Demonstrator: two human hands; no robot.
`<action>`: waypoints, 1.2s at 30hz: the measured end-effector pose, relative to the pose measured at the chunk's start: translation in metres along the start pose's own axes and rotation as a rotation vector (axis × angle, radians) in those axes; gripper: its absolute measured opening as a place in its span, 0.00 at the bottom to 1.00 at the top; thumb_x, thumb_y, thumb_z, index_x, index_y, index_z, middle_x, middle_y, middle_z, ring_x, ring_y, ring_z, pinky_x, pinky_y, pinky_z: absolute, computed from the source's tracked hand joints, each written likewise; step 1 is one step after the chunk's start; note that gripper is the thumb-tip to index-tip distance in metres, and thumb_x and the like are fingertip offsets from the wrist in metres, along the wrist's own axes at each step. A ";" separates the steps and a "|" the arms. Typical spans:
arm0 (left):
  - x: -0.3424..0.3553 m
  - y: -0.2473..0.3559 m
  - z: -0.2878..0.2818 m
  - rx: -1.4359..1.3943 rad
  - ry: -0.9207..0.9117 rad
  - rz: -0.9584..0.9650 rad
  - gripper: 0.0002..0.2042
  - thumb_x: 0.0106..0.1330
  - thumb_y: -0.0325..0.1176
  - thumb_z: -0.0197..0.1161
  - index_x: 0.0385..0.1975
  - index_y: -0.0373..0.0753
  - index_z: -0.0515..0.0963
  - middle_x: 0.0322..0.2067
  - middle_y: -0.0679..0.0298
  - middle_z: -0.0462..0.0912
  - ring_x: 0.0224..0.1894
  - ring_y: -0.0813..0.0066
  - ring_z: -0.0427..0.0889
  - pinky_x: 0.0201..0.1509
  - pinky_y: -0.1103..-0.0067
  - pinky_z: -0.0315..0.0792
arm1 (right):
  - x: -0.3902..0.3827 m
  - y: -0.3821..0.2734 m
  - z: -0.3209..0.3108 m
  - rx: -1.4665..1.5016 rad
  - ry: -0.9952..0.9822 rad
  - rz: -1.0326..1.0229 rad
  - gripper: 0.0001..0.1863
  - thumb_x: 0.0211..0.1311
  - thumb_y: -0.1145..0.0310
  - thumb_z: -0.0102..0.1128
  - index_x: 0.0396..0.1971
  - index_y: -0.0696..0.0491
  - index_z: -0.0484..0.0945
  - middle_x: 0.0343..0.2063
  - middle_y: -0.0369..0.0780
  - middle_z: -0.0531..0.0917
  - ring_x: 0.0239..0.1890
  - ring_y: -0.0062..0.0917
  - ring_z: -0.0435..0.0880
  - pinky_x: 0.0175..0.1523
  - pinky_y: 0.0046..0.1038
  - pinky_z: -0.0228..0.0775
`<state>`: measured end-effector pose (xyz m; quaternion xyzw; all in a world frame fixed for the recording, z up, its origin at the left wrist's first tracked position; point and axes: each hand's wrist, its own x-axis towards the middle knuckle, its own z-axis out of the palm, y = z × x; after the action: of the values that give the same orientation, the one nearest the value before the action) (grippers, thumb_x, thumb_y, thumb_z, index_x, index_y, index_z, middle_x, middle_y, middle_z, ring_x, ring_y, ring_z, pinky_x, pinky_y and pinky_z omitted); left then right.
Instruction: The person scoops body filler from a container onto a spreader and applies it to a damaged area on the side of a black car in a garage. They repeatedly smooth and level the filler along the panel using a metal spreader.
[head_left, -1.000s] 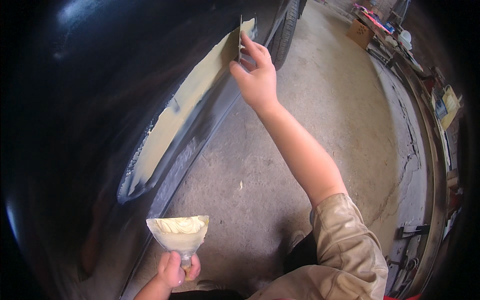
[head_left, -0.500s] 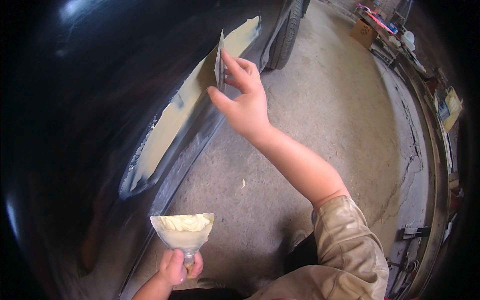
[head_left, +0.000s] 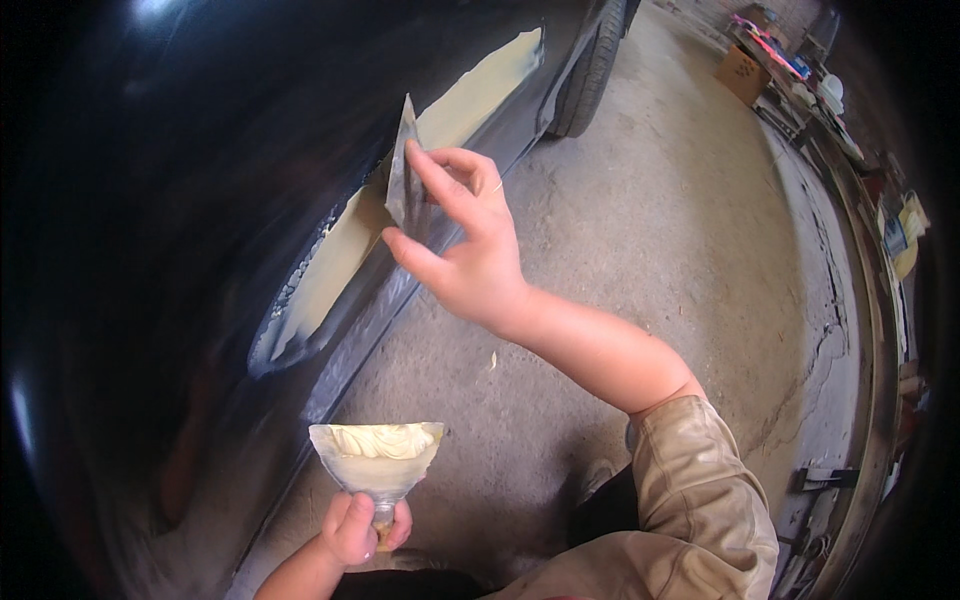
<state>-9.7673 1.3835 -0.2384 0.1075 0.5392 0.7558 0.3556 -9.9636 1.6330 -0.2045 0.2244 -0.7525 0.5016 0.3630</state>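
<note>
My right hand [head_left: 465, 225] grips a thin flat filler spreader [head_left: 403, 175] with its fingers and thumb, the blade upright against the black car panel [head_left: 180, 200]. Under and around that blade runs a long slanting band of cream-coloured body filler [head_left: 480, 90], smooth above and with a ragged, bubbly edge at its lower left. At the bottom, my left hand [head_left: 355, 530] is closed round the short handle of a wide putty knife [head_left: 375, 478]. A swirled heap of cream filler [head_left: 385, 440] lies along that knife's broad edge.
A car tyre [head_left: 588, 80] stands beyond the far end of the panel. Concrete floor [head_left: 620, 240] runs to the right of the car. Along the right wall are a cluttered bench [head_left: 800, 90], a cardboard box [head_left: 742, 75] and a long curved-looking rail [head_left: 872, 300].
My right hand and its spreader have moved down and left along the filler band, leaving a smoother stretch above. My left hand with the putty knife has shifted slightly right.
</note>
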 end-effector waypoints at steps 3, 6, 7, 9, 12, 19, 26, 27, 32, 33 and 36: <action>-0.001 0.000 -0.001 0.007 -0.004 -0.004 0.39 0.74 0.62 0.40 0.59 0.23 0.63 0.14 0.58 0.70 0.13 0.72 0.67 0.18 0.77 0.65 | -0.006 -0.004 0.006 -0.025 -0.038 -0.034 0.39 0.45 0.74 0.74 0.63 0.51 0.73 0.53 0.44 0.71 0.55 0.34 0.72 0.58 0.31 0.69; -0.004 0.000 -0.001 0.007 -0.003 -0.016 0.38 0.74 0.61 0.39 0.58 0.23 0.64 0.16 0.60 0.71 0.15 0.74 0.68 0.21 0.79 0.65 | -0.011 -0.008 0.012 0.004 -0.050 -0.050 0.39 0.44 0.74 0.75 0.62 0.51 0.74 0.53 0.45 0.70 0.55 0.35 0.72 0.59 0.32 0.69; -0.005 0.000 -0.001 -0.002 0.002 -0.027 0.37 0.75 0.61 0.38 0.57 0.23 0.65 0.17 0.61 0.72 0.18 0.77 0.69 0.24 0.81 0.65 | -0.012 -0.008 0.014 0.020 -0.051 -0.054 0.39 0.44 0.74 0.75 0.62 0.51 0.74 0.53 0.45 0.70 0.55 0.35 0.72 0.59 0.32 0.69; -0.006 0.001 -0.001 -0.021 0.013 -0.045 0.37 0.75 0.60 0.37 0.56 0.23 0.66 0.19 0.63 0.73 0.20 0.79 0.69 0.27 0.82 0.65 | -0.015 -0.010 0.017 0.014 -0.076 -0.069 0.39 0.44 0.73 0.76 0.62 0.50 0.74 0.53 0.45 0.69 0.55 0.35 0.72 0.57 0.32 0.71; -0.009 0.000 -0.001 -0.036 0.016 -0.055 0.37 0.75 0.60 0.38 0.56 0.23 0.67 0.20 0.63 0.73 0.20 0.78 0.69 0.27 0.82 0.65 | -0.019 -0.012 0.022 0.012 -0.096 -0.096 0.39 0.44 0.72 0.76 0.62 0.49 0.74 0.53 0.45 0.67 0.52 0.33 0.74 0.54 0.31 0.74; -0.011 -0.004 -0.006 -0.062 0.003 -0.078 0.37 0.75 0.61 0.39 0.54 0.23 0.68 0.20 0.62 0.74 0.21 0.78 0.69 0.27 0.82 0.64 | -0.030 -0.017 0.036 0.013 -0.078 -0.139 0.39 0.40 0.73 0.77 0.59 0.47 0.76 0.50 0.45 0.69 0.46 0.33 0.74 0.51 0.30 0.73; -0.013 -0.008 -0.011 -0.059 -0.048 -0.034 0.32 0.76 0.57 0.39 0.48 0.25 0.70 0.21 0.61 0.74 0.21 0.76 0.69 0.27 0.81 0.64 | -0.038 -0.022 0.047 0.009 -0.131 -0.186 0.40 0.40 0.72 0.77 0.60 0.49 0.75 0.52 0.45 0.67 0.45 0.30 0.76 0.51 0.30 0.73; -0.013 -0.008 -0.011 -0.056 -0.056 -0.039 0.32 0.76 0.56 0.38 0.47 0.25 0.70 0.21 0.61 0.74 0.22 0.76 0.69 0.27 0.81 0.64 | -0.040 -0.024 0.048 0.008 -0.128 -0.191 0.40 0.40 0.72 0.77 0.60 0.49 0.75 0.52 0.45 0.67 0.44 0.30 0.76 0.51 0.30 0.73; -0.013 -0.006 -0.011 -0.024 -0.049 -0.020 0.31 0.77 0.55 0.38 0.45 0.25 0.71 0.20 0.61 0.73 0.22 0.76 0.70 0.27 0.81 0.64 | -0.046 -0.032 0.058 0.079 -0.118 -0.168 0.40 0.35 0.73 0.77 0.58 0.44 0.78 0.49 0.44 0.71 0.44 0.35 0.72 0.47 0.31 0.72; -0.013 -0.005 -0.011 -0.020 -0.055 -0.029 0.31 0.77 0.55 0.37 0.44 0.26 0.71 0.20 0.62 0.73 0.22 0.77 0.70 0.27 0.81 0.64 | -0.046 -0.033 0.060 0.080 -0.120 -0.176 0.40 0.35 0.73 0.77 0.57 0.44 0.78 0.49 0.44 0.71 0.43 0.35 0.71 0.47 0.31 0.72; -0.013 -0.004 -0.012 0.009 -0.075 -0.029 0.31 0.77 0.56 0.36 0.41 0.27 0.72 0.20 0.62 0.73 0.22 0.77 0.70 0.27 0.81 0.64 | -0.049 -0.037 0.063 0.050 -0.143 -0.199 0.39 0.35 0.72 0.77 0.57 0.44 0.78 0.48 0.44 0.70 0.43 0.35 0.71 0.47 0.32 0.72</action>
<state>-9.7625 1.3669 -0.2439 0.1295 0.5305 0.7436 0.3857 -9.9268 1.5595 -0.2351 0.3422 -0.7377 0.4645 0.3506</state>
